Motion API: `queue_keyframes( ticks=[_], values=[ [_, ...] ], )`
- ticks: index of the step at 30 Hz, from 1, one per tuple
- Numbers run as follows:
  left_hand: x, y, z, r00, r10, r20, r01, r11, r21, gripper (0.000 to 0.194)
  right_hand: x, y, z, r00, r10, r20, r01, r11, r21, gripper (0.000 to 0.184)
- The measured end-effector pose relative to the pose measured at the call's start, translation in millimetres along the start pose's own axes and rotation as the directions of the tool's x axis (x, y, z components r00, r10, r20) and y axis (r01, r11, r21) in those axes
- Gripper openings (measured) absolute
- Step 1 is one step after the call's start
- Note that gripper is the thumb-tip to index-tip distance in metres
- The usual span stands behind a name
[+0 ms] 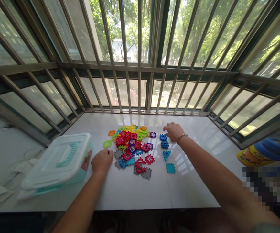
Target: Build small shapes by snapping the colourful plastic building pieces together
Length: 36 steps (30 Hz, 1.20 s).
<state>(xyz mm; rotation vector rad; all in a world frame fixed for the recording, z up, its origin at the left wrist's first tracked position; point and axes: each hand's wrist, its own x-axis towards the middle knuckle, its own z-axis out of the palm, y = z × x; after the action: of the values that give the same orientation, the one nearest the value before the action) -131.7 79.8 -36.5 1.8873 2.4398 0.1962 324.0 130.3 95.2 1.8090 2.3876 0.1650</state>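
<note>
R hand (175, 131) is just beyond & beside the upper of two dark blue pieces (163, 138), fingers loosely bent & parted; looks released, no piece visible in it, but can't tell if a fingertip touches one. L hand (102, 159) is clenched in a loose fist on the tabletop (130, 194), at the L edge of the mixed pile (133, 136); can't see inside, so can't tell if it's empty. Near the R hand, a blue triangle (165, 156) & a light blue square (170, 168) lie flat, in a rough line w/ the dark blue pair, apart from the pile. All look like thin plastic: prob. v. light, stiff, not esp. fragile, though the teeth could snag neighbours or take a knock if forced. Smooth faces on a glossy top may slide, so a light pinch on opp. edges, thumb vs. index, is prob. best; flat ones, e.g. the gray square (146, 173), may need a fingertip under a toothed edge. Window-type pieces, e.g. the red window piece (149, 159), could also be taken by the frame. Lidded box (57, 161) sits L of the L hand.
</note>
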Motion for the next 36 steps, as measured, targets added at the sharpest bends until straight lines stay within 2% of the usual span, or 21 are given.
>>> queue_keyframes(
  ticks=[3, 8, 18, 25, 36],
  values=[
    [0, -1, 1.5, 1.0, -0.002, -0.003, 0.002, 1.0, 0.001, 0.053, 24, 4, 4, 0.994, -0.064, 0.092, 0.065, 0.998, -0.002, 0.042],
    [-1, 0, 0.1, 1.0, 0.006, -0.012, -0.006, 1.0, -0.006, 0.053, 45, 10, 17, 0.974, -0.099, 0.206, 0.101, 0.995, 0.001, 0.06],
    [0, -1, 1.1, 1.0, 0.002, -0.013, -0.002, 1.0, 0.003, 0.054, 65, 6, 29, 0.945, -0.067, 0.321, 0.059, 0.998, 0.035, 0.072],
    [-2, 1, -3.6, 1.0, 0.002, 0.008, -0.002, 1.0, 0.008, 0.054, 67, -1, 40, 0.932, -0.062, 0.357, 0.055, 0.998, 0.031, 0.072],
    [-4, 5, -10.3, 1.0, -0.014, 0.025, 0.014, 1.0, -0.007, 0.05, 69, 8, 52, 0.939, -0.112, 0.326, 0.092, 0.993, 0.075, 0.059]
  ],
)
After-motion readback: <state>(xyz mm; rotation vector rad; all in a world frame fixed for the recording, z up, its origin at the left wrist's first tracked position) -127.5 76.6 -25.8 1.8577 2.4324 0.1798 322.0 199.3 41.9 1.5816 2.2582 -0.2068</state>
